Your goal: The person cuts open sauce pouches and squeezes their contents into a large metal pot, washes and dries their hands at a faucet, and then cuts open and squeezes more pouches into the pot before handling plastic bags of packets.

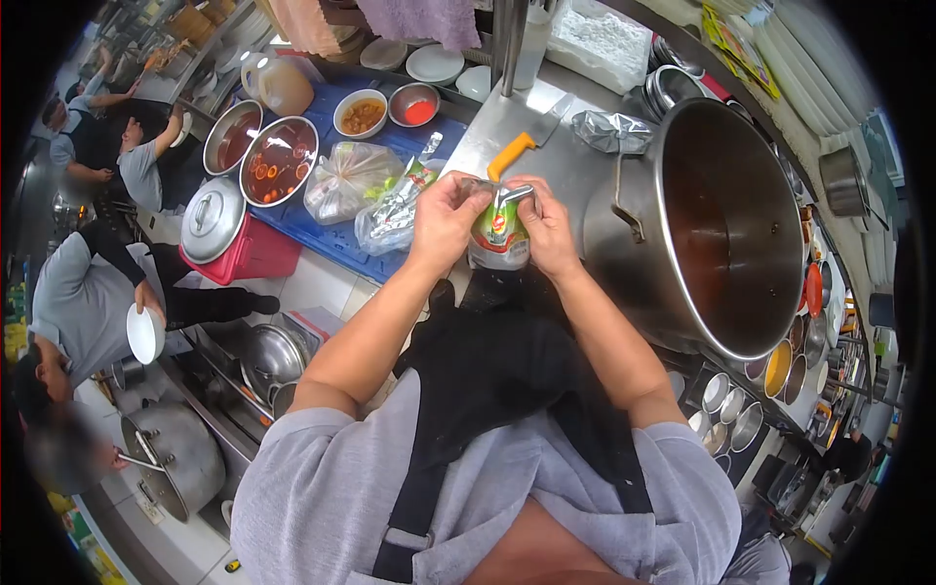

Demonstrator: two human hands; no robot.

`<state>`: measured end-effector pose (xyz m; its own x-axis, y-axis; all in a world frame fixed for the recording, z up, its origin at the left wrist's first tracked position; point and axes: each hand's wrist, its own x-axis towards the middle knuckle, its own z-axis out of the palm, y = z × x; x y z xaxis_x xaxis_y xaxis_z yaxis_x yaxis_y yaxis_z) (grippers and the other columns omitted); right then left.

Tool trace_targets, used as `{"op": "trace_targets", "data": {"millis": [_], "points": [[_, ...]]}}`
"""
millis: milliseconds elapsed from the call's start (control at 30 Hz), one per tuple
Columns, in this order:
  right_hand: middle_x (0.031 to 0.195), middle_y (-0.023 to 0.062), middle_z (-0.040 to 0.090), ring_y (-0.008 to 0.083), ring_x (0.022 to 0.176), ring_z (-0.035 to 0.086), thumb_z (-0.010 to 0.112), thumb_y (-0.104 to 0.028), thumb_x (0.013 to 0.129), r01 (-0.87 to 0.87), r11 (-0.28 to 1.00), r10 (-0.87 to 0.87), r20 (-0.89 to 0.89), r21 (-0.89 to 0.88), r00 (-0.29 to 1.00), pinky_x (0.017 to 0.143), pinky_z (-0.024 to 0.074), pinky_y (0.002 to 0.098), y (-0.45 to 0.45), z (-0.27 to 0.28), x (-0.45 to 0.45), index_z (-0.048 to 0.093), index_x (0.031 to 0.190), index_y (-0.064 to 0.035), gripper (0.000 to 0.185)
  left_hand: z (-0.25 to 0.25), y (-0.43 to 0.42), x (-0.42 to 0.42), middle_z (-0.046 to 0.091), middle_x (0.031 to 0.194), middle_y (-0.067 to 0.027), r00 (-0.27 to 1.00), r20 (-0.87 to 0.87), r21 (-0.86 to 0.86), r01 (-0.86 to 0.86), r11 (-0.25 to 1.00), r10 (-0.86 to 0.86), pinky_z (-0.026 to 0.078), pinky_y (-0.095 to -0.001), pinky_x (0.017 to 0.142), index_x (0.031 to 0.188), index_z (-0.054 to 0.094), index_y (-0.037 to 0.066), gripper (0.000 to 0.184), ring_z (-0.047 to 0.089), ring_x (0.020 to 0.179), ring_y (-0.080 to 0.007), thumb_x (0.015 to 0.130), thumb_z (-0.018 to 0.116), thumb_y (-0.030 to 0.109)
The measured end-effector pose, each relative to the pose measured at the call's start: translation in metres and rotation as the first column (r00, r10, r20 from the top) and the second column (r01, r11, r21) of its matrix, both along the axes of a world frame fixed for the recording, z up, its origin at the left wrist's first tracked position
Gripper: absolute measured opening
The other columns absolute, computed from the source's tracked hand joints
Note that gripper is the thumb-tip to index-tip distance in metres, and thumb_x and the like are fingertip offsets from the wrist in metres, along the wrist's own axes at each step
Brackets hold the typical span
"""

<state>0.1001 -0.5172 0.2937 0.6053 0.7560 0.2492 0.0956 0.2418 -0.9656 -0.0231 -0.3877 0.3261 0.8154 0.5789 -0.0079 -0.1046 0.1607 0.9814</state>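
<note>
Both my hands hold one small packet [500,239], green and white with a red mark, at the counter's front edge. My left hand [448,216] pinches its top left corner. On the other side my right hand [548,224] grips the top right part, where the foil-like edge is folded. Just beyond the packet lies a knife with an orange handle [511,154], its blade pointing away. Left of my left hand are a clear plastic bag with silvery packs [388,222] and a tied clear bag [349,182].
A large steel pot [634,229] stands close on the right. Bowls of red liquid [279,162], a blue surface [327,102] and a red bin with a lidded pot [255,255] are at left. A person [93,283] holds a white bowl [145,334] farther left.
</note>
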Motion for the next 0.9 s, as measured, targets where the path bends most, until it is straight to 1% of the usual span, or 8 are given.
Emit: {"op": "trace_targets", "data": {"millis": [67, 200, 400, 500, 533, 633, 733, 900], "points": [[0.113, 0.0126, 0.061, 0.0252, 0.107, 0.059, 0.063, -0.017, 0.097, 0.11, 0.994, -0.106, 0.314, 0.006, 0.943, 0.099, 0.043, 0.0328, 0.021, 0.019, -0.003, 0.064, 0.118, -0.0014, 0.026, 0.007, 0.015, 0.006, 0.067, 0.086, -0.0009, 0.988, 0.104, 0.019, -0.12, 0.993, 0.118, 0.049, -0.0222, 0.072, 0.095, 0.062, 0.001, 0.006, 0.061, 0.077, -0.007, 0.092, 0.067, 0.001], [0.109, 0.0116, 0.067, 0.0251, 0.102, 0.065, 0.07, -0.012, 0.089, 0.138, 0.986, -0.101, 0.321, -0.094, 0.942, 0.093, 0.0486, 0.0345, 0.052, 0.065, -0.012, 0.066, 0.118, -0.0025, 0.03, 0.015, 0.046, 0.0, 0.067, 0.084, -0.0035, 0.987, 0.094, 0.096, -0.141, 0.985, 0.132, 0.051, -0.0249, 0.068, 0.09, 0.063, 0.001, 0.006, 0.061, 0.076, -0.0084, 0.09, 0.069, 0.0], [0.102, 0.0094, 0.07, 0.0174, 0.093, 0.067, 0.064, -0.006, 0.094, 0.172, 0.985, -0.172, 0.271, 0.022, 0.947, 0.084, 0.0522, 0.0302, 0.091, 0.047, 0.0, 0.072, 0.109, -0.0009, 0.017, 0.023, 0.098, -0.002, 0.068, 0.084, -0.0029, 0.977, 0.144, 0.149, -0.177, 0.973, 0.156, 0.049, -0.0235, 0.068, 0.089, 0.064, 0.0, 0.005, 0.06, 0.075, -0.0079, 0.09, 0.069, 0.002], [0.087, 0.0061, 0.07, 0.0158, 0.085, 0.065, 0.06, -0.007, 0.098, 0.249, 0.968, -0.248, 0.231, 0.025, 0.941, 0.077, 0.0503, 0.0285, 0.104, 0.047, -0.004, 0.071, 0.103, 0.0005, 0.014, 0.034, 0.108, -0.003, 0.066, 0.083, 0.0007, 0.989, 0.109, 0.381, -0.132, 0.915, 0.097, 0.047, -0.0242, 0.072, 0.09, 0.066, 0.001, 0.007, 0.057, 0.076, -0.0071, 0.092, 0.07, 0.007], [0.087, 0.0061, 0.07, 0.0158, 0.085, 0.065, 0.06, -0.007, 0.098, 0.258, 0.966, -0.257, 0.236, 0.029, 0.937, 0.077, 0.0503, 0.0285, 0.107, 0.039, 0.003, 0.071, 0.103, 0.0005, 0.014, 0.035, 0.111, -0.003, 0.066, 0.083, 0.0007, 0.99, 0.115, 0.383, -0.125, 0.915, 0.087, 0.047, -0.0242, 0.072, 0.09, 0.066, 0.001, 0.007, 0.057, 0.076, -0.0071, 0.092, 0.07, 0.007], [0.082, 0.0, 0.066, 0.0078, 0.075, 0.056, 0.06, -0.018, 0.102, 0.24, 0.955, -0.209, -0.177, 0.172, 0.962, 0.07, 0.0452, 0.0245, 0.105, 0.043, 0.017, 0.068, 0.094, -0.0008, 0.021, 0.034, 0.132, 0.001, 0.063, 0.082, 0.0025, 0.954, 0.257, 0.367, -0.242, 0.898, 0.152, 0.044, -0.0233, 0.071, 0.092, 0.065, 0.002, 0.01, 0.054, 0.076, -0.0064, 0.093, 0.071, 0.01], [0.08, -0.0005, 0.064, 0.0074, 0.073, 0.055, 0.06, -0.017, 0.101, 0.242, 0.957, -0.218, -0.156, 0.162, 0.963, 0.068, 0.0432, 0.0237, 0.103, 0.048, 0.026, 0.068, 0.094, 0.0001, 0.02, 0.018, 0.135, 0.008, 0.062, 0.081, 0.0038, 0.941, 0.309, 0.19, -0.207, 0.96, 0.141, 0.043, -0.0229, 0.071, 0.093, 0.065, 0.003, 0.011, 0.053, 0.077, -0.006, 0.094, 0.071, 0.012], [0.082, -0.0023, 0.062, 0.0058, 0.073, 0.05, 0.06, -0.009, 0.099, 0.193, 0.977, -0.168, -0.22, 0.095, 0.961, 0.065, 0.04, 0.023, 0.115, 0.038, 0.055, 0.066, 0.093, -0.0015, 0.011, 0.008, 0.152, 0.023, 0.064, 0.09, 0.002, 0.984, 0.173, 0.344, -0.107, 0.933, 0.049, 0.046, -0.024, 0.078, 0.103, 0.065, 0.003, 0.011, 0.056, 0.085, -0.0075, 0.094, 0.069, 0.009]]}}
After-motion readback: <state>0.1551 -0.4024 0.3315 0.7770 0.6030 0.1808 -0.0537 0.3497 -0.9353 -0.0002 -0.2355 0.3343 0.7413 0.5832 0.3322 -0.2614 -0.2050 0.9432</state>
